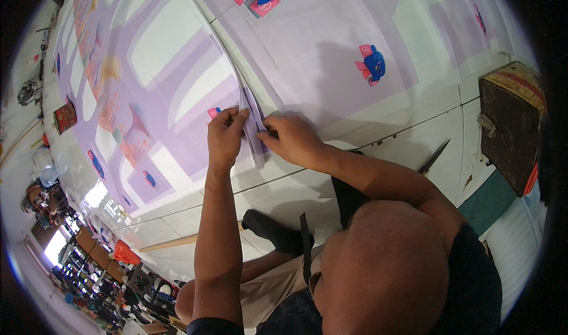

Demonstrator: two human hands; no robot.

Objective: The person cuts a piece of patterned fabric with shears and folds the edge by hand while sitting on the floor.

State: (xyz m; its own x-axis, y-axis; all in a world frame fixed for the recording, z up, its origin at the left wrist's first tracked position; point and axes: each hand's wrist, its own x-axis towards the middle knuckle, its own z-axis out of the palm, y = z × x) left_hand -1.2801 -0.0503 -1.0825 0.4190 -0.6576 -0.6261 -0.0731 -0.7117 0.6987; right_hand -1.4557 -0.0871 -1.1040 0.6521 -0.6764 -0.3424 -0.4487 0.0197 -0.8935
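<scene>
A large printed sheet (160, 92) in lilac and white, with small blue and pink cartoon figures, lies spread over the floor on the left. A second, paler printed sheet (296, 63) lies to its right, and a narrow gap of tiles shows between them. My left hand (225, 138) pinches the raised edge of the left sheet near its front corner. Just right of it, my right hand (291, 139) is closed at a folded lilac strip (253, 115) along the same edge, thumb and forefinger together. Both fingertips nearly meet; how the layers join there is hidden.
A dark pointed tool (435, 156) lies on the tiles to the right, near a worn brown box (510, 125). Left of my legs lies a wooden stick (171, 243). A small red tin (65, 118) sits on the left sheet's far edge. Clutter (118, 293) fills the lower left.
</scene>
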